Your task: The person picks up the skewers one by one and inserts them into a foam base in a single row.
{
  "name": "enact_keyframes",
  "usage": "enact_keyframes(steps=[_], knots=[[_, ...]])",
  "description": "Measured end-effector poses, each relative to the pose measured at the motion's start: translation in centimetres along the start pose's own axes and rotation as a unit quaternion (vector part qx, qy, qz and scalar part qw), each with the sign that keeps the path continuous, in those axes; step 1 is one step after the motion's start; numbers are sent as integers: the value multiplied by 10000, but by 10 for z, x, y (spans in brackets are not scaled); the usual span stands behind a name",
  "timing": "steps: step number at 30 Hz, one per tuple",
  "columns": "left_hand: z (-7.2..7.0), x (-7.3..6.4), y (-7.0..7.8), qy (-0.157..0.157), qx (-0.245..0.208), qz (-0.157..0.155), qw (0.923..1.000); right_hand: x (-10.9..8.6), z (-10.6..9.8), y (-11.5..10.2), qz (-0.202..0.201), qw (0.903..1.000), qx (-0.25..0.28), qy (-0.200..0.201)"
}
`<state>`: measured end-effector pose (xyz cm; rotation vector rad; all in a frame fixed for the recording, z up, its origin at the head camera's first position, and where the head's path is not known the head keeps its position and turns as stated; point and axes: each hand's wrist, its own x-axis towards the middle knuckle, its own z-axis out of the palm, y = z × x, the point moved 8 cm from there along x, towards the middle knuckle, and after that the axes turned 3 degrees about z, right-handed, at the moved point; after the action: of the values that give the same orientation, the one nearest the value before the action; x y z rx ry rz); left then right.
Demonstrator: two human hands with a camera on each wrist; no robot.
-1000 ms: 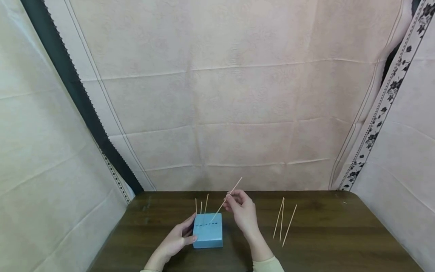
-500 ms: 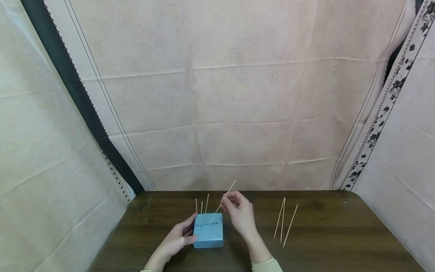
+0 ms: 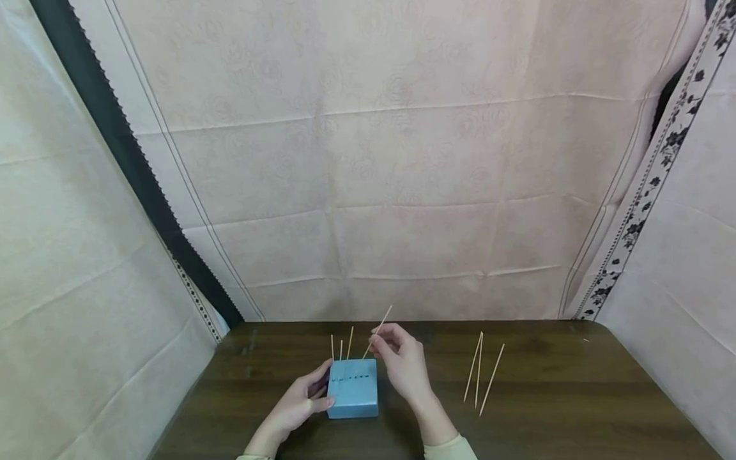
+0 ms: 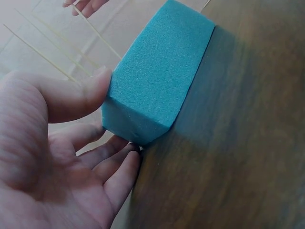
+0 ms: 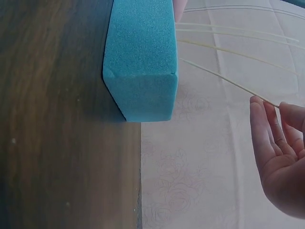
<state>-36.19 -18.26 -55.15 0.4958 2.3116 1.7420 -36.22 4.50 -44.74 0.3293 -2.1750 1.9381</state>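
A light blue foam block (image 3: 352, 396) sits on the table with a row of dark marks across its upper face. My left hand (image 3: 296, 402) grips its left side, the thumb on the near part and the fingers farther back. Three thin wooden sticks (image 3: 349, 343) stand up from the block toward its left. Between thumb and fingertips, my right hand (image 3: 405, 365) pinches another thin wooden stick (image 3: 384, 317), tilted to the right. This stick's lower end (image 5: 183, 60) meets the block's upper side in the right wrist view; how deep it goes I cannot tell.
Three loose sticks (image 3: 492, 379) lie on the dark wooden table (image 3: 552, 396), right of my right arm. A pale cloth (image 3: 402, 160) hangs behind the table, and more cloth hangs at both sides.
My right hand has shifted left with its stick, which is slightly more upright. The stick's lower end no longer shows over the marked face. My left hand and the block stay put.
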Motion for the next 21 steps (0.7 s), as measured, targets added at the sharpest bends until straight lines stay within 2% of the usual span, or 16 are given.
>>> enact_keyframes(steps=[7, 21], knots=[[-1, 0, 1, -4, 35, 104, 9999, -2, 3, -2, -99, 9998, -165, -100], [1, -1, -1, 14, -87, -110, 9999, -3, 9, -6, -106, 9991, -72, -408]])
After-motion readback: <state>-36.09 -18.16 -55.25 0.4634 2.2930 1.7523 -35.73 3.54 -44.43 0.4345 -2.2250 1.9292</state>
